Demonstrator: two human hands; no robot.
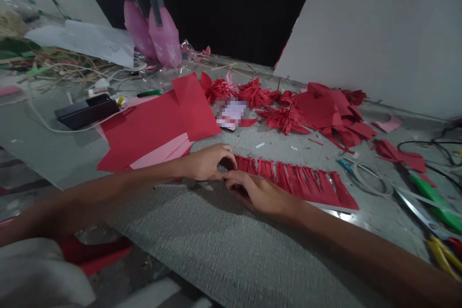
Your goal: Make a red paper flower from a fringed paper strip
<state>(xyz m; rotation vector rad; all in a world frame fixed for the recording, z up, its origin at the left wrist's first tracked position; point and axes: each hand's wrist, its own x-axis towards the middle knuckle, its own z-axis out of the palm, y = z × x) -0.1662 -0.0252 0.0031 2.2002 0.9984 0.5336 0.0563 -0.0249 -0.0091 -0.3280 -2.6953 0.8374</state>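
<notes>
- The left hand pinches the left end of the paper strip, fingers curled.
- The right hand pinches the same end, touching the left hand.
- The paper strip lies flat mid-counter. It is probably light, floppy and easily torn at the fringe, so grip the uncut edge.
- The scissors lie near the right edge.

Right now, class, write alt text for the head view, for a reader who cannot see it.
The left hand and right hand pinch the left end of a fringed red paper strip on a grey table. Behind lie red and pink paper sheets, red paper flowers and two pink spray bottles; scissors lie at the right.
</notes>
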